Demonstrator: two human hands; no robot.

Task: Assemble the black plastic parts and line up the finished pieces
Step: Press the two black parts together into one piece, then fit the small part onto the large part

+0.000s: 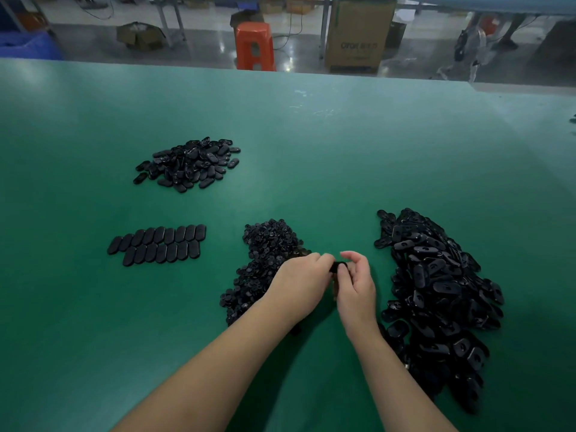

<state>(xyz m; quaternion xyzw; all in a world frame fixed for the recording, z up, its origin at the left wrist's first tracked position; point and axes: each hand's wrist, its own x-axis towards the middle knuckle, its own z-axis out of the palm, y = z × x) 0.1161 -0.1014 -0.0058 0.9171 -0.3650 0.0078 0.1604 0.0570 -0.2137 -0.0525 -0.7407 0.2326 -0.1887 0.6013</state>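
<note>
From the head camera, the left hand [300, 282] and right hand [357, 283] meet over the green bench [311, 145] near its front edge, both pinching one small black plastic part [337, 267] between fingertips. Two neat rows of finished black oval pieces [159, 244] lie toward the bench's left edge.

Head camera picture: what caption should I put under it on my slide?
Both hands press a black part together between two piles, finished pieces lined up on the green table.
</note>
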